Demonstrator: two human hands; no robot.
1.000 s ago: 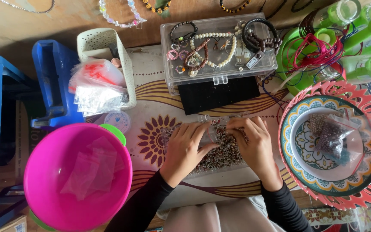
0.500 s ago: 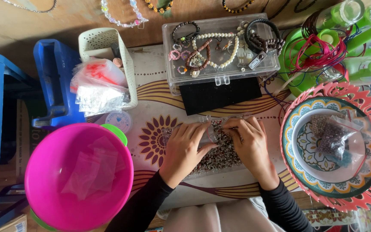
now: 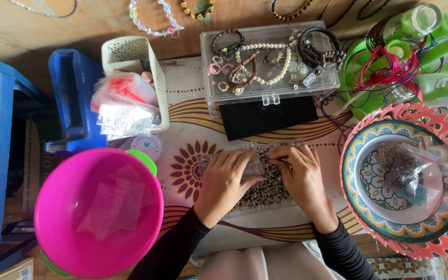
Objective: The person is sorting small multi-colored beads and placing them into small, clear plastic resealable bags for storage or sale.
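A: What do the hands have hold of?

B: The left hand [image 3: 227, 179] and the right hand [image 3: 302, 176] both rest on a heap of small brown beads [image 3: 265, 189] on the patterned table mat [image 3: 193, 129]. Their fingertips meet over a small clear packet [image 3: 257, 158] at the top of the heap. The fingers are curled down and pinched close, but whether each hand truly grips the packet or only presses on it is hard to tell.

A: And around them, how many of each thing?

B: One clear lidded box [image 3: 270, 65] lies beyond the hands, with bracelets inside, and a black pad [image 3: 268, 116] lies just in front of it. One cream perforated basket [image 3: 130, 67] to the left holds clear plastic bags [image 3: 123, 106]. One pink bowl [image 3: 97, 210] sits near the left forearm with a few empty clear packets in it. To the right, one patterned plate [image 3: 390, 218] on a pink openwork tray [image 3: 416, 114] carries one bag of beads [image 3: 405, 168].

A: Anything cut off or unclear?

B: Five bead strings at the top edge are cropped. The green bottles [image 3: 442, 31] run out of frame at the right, and red cord [image 3: 390, 70] is tangled over them. The palms hide part of the bead heap.
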